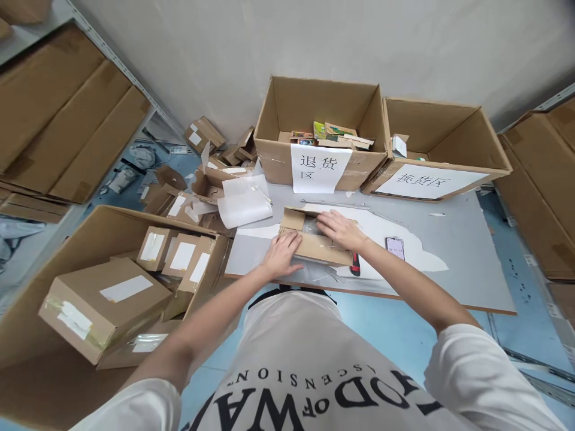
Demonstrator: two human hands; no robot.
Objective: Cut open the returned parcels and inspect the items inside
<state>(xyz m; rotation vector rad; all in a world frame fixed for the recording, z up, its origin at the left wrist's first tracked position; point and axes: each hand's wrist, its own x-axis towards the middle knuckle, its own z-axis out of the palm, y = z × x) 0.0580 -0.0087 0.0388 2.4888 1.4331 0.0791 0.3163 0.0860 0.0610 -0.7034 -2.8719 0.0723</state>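
1. While both hands press on it, a small taped cardboard parcel (309, 239) lies flat on the grey table (467, 251), near the front edge, partly on a white sheet (395, 230).
2. Left hand (282, 254): palm down on the parcel's near left corner, fingers together and extended, gripping nothing.
3. Right hand (341, 230): flat on the parcel's top, fingers slightly spread, pressing rather than grasping.
4. Red-handled utility knife (354, 264) lies just beside the parcel's right end, partly under the right forearm.
5. Phone (395, 247) lies screen-up to the right of the knife, apart from the hands.
6. Behind the parcel, at the table's back edge: an open carton (321, 120) with a paper sign reading "退货区", holding a few small packs and boxes.
7. Right of it, a second open carton (431, 149) with a sign (424, 181) reading "换货区"; it is nearly bare inside, one small white item at its left wall.
8. Loose white paper (245, 200) and a heap of opened small boxes (211, 173) crowd the table's left end.
9. Lower left: a large carton (54, 251) full of sealed parcels with white labels; label text too small to read.
10. Shirt print partly readable, upside down: "ASCENSION".
11. Flattened cardboard sits on shelving (58, 120) at far left.
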